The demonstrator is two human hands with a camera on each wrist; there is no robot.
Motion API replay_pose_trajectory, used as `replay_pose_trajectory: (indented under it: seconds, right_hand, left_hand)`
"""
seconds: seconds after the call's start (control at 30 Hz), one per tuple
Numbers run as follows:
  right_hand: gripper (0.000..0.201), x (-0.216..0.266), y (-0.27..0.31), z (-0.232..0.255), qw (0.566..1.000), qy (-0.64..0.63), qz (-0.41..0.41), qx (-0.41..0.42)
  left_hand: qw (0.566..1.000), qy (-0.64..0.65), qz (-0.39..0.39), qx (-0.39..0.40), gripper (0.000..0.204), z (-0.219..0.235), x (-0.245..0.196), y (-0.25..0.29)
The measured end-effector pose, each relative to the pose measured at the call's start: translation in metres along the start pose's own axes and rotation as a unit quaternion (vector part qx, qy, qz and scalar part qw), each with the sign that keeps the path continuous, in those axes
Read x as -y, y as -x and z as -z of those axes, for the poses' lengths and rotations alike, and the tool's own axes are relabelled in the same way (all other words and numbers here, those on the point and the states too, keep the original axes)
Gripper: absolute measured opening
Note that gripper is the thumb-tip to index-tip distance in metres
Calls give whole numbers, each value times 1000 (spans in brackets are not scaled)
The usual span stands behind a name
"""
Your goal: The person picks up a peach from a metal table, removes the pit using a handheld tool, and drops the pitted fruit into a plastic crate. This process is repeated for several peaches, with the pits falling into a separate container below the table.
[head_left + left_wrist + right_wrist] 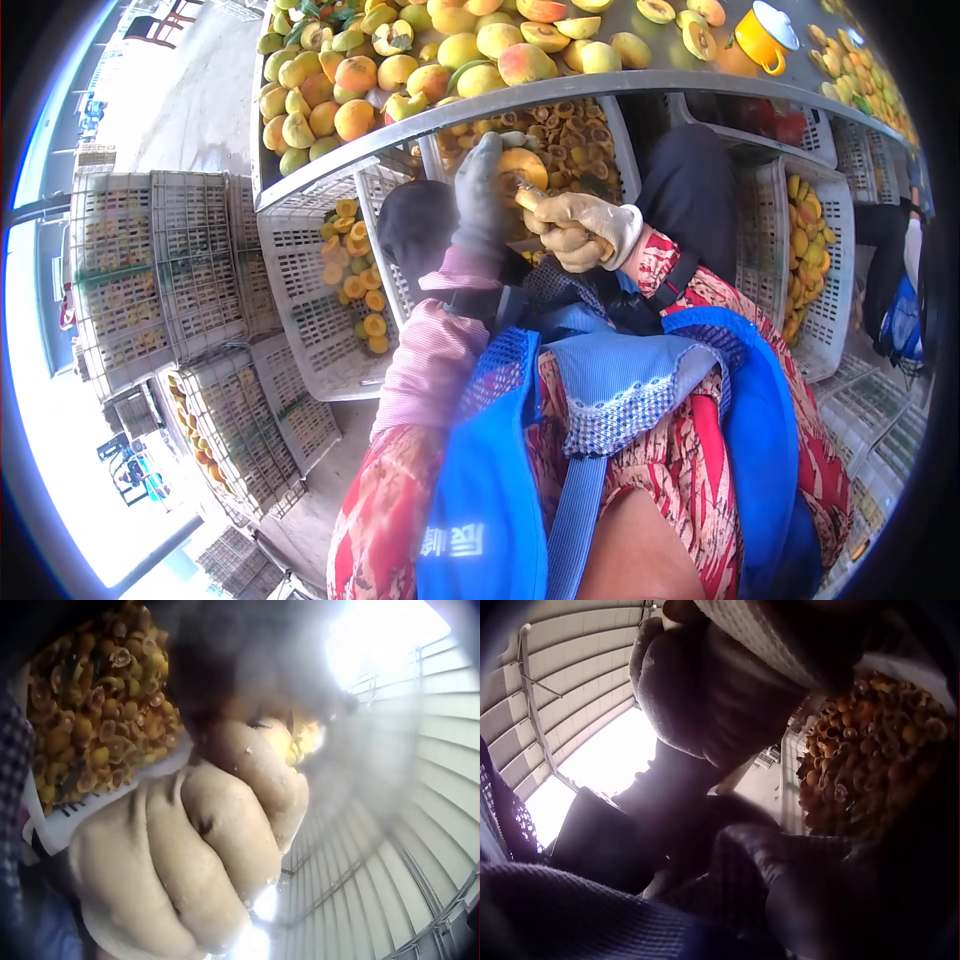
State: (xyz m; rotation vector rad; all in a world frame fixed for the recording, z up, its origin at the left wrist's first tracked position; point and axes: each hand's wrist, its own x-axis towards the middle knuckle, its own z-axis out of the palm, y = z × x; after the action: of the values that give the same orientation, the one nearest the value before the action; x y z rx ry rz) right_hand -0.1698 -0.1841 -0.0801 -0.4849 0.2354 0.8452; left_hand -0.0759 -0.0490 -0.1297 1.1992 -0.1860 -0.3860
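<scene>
My left hand (480, 195), in a grey glove, holds a yellow-orange peach half (527, 167) between thumb and fingers, above a crate of pits and scraps. My right hand (578, 230), in a beige glove, grips a short pale-handled tool (528, 197) whose front end meets the cut face of the fruit. The tool's tip is hidden in the peach. In the left wrist view, the curled beige-gloved fingers (217, 832) fill the middle. Seen from the right wrist, a gloved hand (705, 697) is dark against the light.
A metal-edged table (400, 128) bears whole and halved peaches and a yellow enamel mug (764, 38). Beneath it stands the scrap crate (622, 150) between the knees. White crates of peach halves flank me, left (300, 300) and right (832, 270). Stacked crates (120, 270) stand farther left.
</scene>
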Motion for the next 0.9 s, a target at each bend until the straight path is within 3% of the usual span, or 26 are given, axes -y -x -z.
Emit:
replay_pose_trajectory:
  seconds: [0.13, 0.23, 0.27, 0.3, 0.33, 0.37, 0.4, 0.43, 0.47, 0.5, 0.53, 0.57, 0.6, 0.63, 0.67, 0.7, 0.77, 0.83, 0.87, 0.9]
  right_hand:
    - [18, 1, 8, 7, 995, -43, 42, 77]
    - [19, -1, 11, 7, 972, -76, 65, 211]
    - [22, -2, 11, 9, 969, -100, 84, 209]
    - [25, 1, 14, 11, 960, -101, 98, 244]
    - [26, 5, 17, 11, 965, -112, 114, 210]
    - [28, 9, 18, 9, 968, -125, 129, 176]
    - [31, 7, 13, 15, 977, -82, 164, 107]
    - [29, 6, 2, 23, 992, 46, 119, -12]
    - [28, 5, -12, 35, 973, 173, 74, -132]
    - [29, -8, -30, 56, 894, 405, 58, -183]
    - [32, -20, -49, 78, 760, 608, 20, -230]
    - [36, -44, -62, 98, 501, 846, 9, -182]
    - [38, -54, -62, 95, 537, 810, -63, -226]
    - [41, -55, -65, 94, 565, 768, -133, -270]
    - [39, -61, -80, 124, 553, 793, -90, -238]
    - [39, -45, -72, 98, 563, 782, -92, -252]
    - [38, -16, -50, 54, 583, 756, -98, -282]
    - [36, -29, -55, 71, 574, 770, -108, -257]
    - [36, -34, -60, 73, 559, 785, -111, -244]
    - [36, -36, -62, 76, 543, 799, -115, -230]
  left_hand:
    - [996, 78, 30, 14, 35, -23, -17, -1]
    - [952, 293, 82, 39, 35, -44, -23, -2]
    - [995, 99, -16, 9, 34, -40, -21, -5]
    - [989, 134, 23, -56, 33, -36, -34, -10]
    - [994, 4, -73, -83, 33, -15, -40, -13]
    - [982, -90, -119, -112, 31, 8, -59, -8]
    - [958, -185, -159, -150, 30, 30, -77, -3]
    - [945, -214, -154, -193, 29, 60, -95, -1]
    - [930, -242, -146, -234, 29, 90, -113, 1]
    - [919, -243, -138, -278, 32, 126, -116, -4]
    - [793, -486, -161, -331, 37, 137, -130, -3]
    - [606, -691, -169, -357, 43, 143, -141, -1]
    - [656, -659, -153, -335, 45, 145, -149, -8]
    - [674, -660, -142, -301, 43, 143, -154, -21]
    - [690, -659, -152, -259, 42, 140, -155, -35]
    - [705, -656, -160, -218, 42, 136, -152, -49]
    - [693, -705, -73, -131, 53, 122, -153, -82]
    - [639, -765, 19, -74, 58, 108, -140, -107]
    - [677, -730, 10, -89, 61, 110, -131, -119]
    - [676, -732, 6, -86, 59, 115, -128, -128]
